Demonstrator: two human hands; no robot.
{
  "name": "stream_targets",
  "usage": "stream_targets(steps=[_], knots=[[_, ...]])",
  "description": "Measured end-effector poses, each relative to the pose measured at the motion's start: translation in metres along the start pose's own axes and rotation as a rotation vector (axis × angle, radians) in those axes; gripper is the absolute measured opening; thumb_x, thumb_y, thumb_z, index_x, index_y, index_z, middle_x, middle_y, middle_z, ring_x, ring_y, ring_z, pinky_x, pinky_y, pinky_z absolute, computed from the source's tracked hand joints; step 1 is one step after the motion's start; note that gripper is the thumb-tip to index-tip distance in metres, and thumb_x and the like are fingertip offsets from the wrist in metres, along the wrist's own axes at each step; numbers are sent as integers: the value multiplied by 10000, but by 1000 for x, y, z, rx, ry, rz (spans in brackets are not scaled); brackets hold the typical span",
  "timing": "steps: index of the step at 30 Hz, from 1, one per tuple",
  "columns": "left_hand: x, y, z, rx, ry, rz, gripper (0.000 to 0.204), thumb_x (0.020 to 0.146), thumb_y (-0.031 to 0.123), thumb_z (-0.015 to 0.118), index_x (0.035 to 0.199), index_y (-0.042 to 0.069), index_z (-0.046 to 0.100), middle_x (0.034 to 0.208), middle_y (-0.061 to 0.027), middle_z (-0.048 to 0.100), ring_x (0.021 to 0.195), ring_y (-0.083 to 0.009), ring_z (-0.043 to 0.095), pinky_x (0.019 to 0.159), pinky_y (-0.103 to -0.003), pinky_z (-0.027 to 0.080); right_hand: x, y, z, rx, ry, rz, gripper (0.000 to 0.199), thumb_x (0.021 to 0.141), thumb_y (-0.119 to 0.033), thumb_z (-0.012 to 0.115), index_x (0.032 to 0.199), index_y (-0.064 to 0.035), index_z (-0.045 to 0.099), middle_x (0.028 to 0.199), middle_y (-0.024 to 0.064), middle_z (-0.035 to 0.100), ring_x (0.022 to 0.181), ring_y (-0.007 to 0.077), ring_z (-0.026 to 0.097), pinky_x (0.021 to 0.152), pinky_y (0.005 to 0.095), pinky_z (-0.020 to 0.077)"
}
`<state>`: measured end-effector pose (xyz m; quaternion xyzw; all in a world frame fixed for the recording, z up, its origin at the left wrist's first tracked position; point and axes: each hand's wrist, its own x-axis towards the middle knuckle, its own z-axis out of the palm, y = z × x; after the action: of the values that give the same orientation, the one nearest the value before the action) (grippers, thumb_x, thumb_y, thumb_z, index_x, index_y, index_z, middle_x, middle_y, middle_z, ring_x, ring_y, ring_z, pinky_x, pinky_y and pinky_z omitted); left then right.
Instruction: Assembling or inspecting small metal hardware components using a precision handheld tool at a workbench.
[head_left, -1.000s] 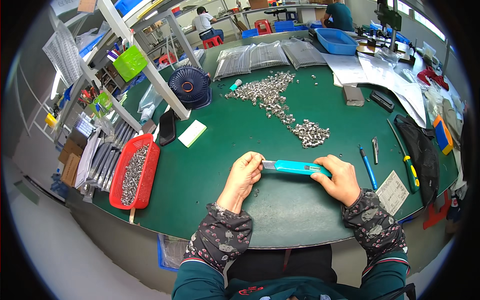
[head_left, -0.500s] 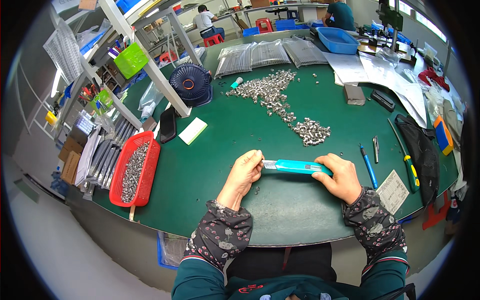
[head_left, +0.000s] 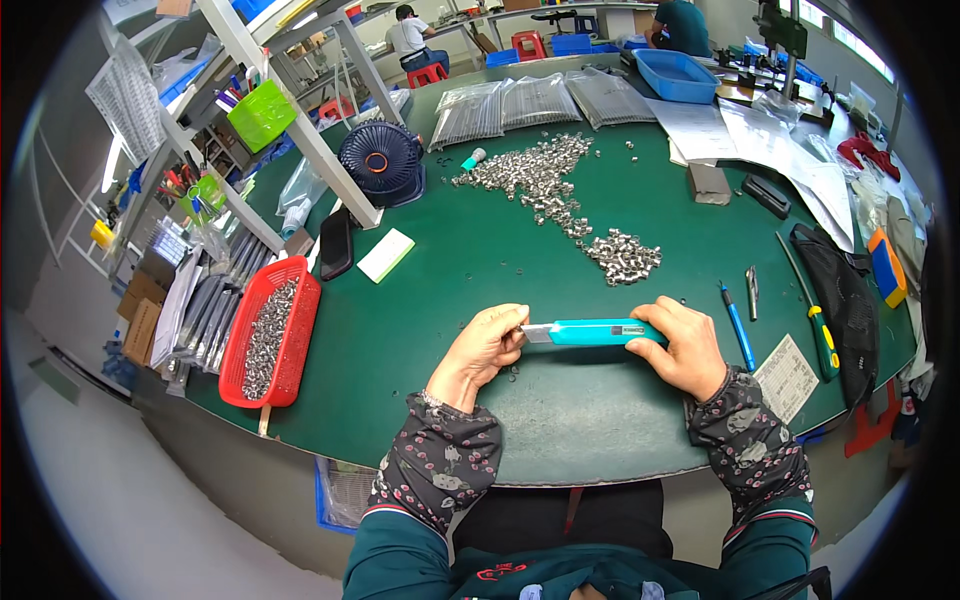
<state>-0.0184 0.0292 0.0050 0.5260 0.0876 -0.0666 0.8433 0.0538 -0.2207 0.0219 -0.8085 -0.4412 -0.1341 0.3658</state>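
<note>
A turquoise utility knife (head_left: 597, 333) lies nearly level above the near part of the green table. My right hand (head_left: 682, 346) is closed around its handle at the right end. The bare metal blade points left, to the fingers of my left hand (head_left: 482, 348). Those fingers are pinched at the blade's tip, and whatever they hold is hidden. Beyond the hands lies a small heap of short silvery metal rings (head_left: 624, 258). A larger pile of the same rings (head_left: 530, 180) spreads farther back. A few loose rings lie beside my left hand.
At left stands a red plastic basket (head_left: 308, 330) of metal rings, near a phone (head_left: 337, 244), a notepad (head_left: 386, 256) and a dark fan (head_left: 382, 163). To the right lie a blue pen (head_left: 738, 328), a screwdriver (head_left: 822, 340) and a black pouch (head_left: 835, 310). Bagged rods (head_left: 540, 103) line the back.
The knife has turned slightly to a more level position, its handle end rising a little with my right hand. My left hand stays pinched at the blade tip.
</note>
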Motion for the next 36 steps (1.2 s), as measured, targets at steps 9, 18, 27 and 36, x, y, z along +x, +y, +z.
stream_targets(steps=[9, 18, 27, 36], knots=[[0, 3, 2, 99, 14, -89, 268, 833, 213, 513, 609, 100, 421, 507, 35, 369, 396, -24, 244, 333, -175, 154, 5, -3, -5, -142, 90, -125, 265, 620, -194, 670, 813, -74, 534, 652, 69, 439, 595, 242, 490, 503, 345, 384], [-3, 5, 5, -4, 10, -18, 198, 842, 218, 511, 739, 50, 493, 551, 17, 400, 433, -24, 259, 345, -150, 171, 6, -8, -10, -290, 180, -284, 286, 571, -146, 684, 796, -59, 529, 637, 65, 423, 576, 232, 473, 489, 334, 377], [3, -1, 0, -188, -49, 241, 94, 860, 108, 472, 919, 41, 498, 771, -26, 488, 479, -20, 317, 361, -131, 240, -2, 3, 2, 102, 50, 63, 285, 716, -272, 615, 839, -21, 559, 755, 120, 577, 629, 284, 553, 544, 346, 428], [4, 0, 6, -59, 15, 308, 104, 827, 46, 507, 927, 24, 494, 776, -16, 477, 500, -25, 330, 364, -137, 242, -1, 4, 2, 247, -162, 265, 297, 736, -315, 592, 833, -34, 581, 656, 128, 569, 589, 262, 556, 535, 343, 418]])
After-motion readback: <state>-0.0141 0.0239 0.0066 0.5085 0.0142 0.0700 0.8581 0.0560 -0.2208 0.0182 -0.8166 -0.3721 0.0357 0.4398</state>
